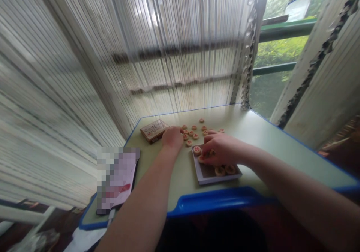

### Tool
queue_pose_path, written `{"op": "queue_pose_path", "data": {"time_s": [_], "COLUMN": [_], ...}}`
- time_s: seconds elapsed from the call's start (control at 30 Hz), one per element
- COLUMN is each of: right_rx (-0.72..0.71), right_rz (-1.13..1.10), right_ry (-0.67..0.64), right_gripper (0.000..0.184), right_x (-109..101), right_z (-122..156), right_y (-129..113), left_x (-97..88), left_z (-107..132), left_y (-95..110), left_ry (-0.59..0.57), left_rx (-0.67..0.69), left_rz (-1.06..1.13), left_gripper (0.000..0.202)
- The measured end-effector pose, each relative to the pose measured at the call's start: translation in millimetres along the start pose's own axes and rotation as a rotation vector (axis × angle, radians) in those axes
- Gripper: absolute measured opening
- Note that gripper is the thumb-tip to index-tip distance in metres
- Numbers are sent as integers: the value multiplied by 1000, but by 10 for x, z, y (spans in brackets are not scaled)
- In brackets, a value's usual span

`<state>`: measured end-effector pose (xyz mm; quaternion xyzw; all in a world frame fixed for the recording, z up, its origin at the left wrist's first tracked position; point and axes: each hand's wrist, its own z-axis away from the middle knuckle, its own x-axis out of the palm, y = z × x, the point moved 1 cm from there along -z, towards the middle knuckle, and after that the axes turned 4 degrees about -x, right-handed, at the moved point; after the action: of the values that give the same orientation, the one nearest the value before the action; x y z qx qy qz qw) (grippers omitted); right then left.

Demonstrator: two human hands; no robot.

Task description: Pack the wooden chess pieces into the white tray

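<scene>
My right hand [221, 149] reaches into a shallow open box [218, 180], its fingers closed on a round wooden Chinese chess piece [200, 159]. Beside it in the box lies a piece with a red character [197, 150], and other pieces [230, 169] rest near the front wall. My left hand [172, 137] is over the table, its fingers curled at the left edge of a loose group of red-marked pieces [191, 133]. Whatever those fingers hold, if anything, is hidden. Next to my left hand is a printed box lid [154, 130].
A light green table [264, 143] with a raised blue edge [216, 200] carries everything. At its left lies a tablet-like device [123, 180], partly pixelated, with a cable at its lower end. Sheer striped curtains [182, 68] hang behind, beside a window at the right.
</scene>
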<state>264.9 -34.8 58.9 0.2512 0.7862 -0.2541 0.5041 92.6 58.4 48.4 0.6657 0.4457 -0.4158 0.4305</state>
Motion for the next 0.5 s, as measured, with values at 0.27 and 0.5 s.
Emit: {"op": "queue_pose_path", "data": {"time_s": [0.27,0.5], "right_rx": [-14,-10], "right_rz": [8,-42], "right_ry": [10,45], "right_gripper": [14,13], "right_x": [43,0], "right_z": [-35,-35], "right_y": [-39,-62], "left_x": [-4,22], "left_z": [10,-28], "left_y": [13,69], "left_ry": [3,45], "left_rx": [22,147], "left_rz": [-15,36], "left_gripper": [34,38]}}
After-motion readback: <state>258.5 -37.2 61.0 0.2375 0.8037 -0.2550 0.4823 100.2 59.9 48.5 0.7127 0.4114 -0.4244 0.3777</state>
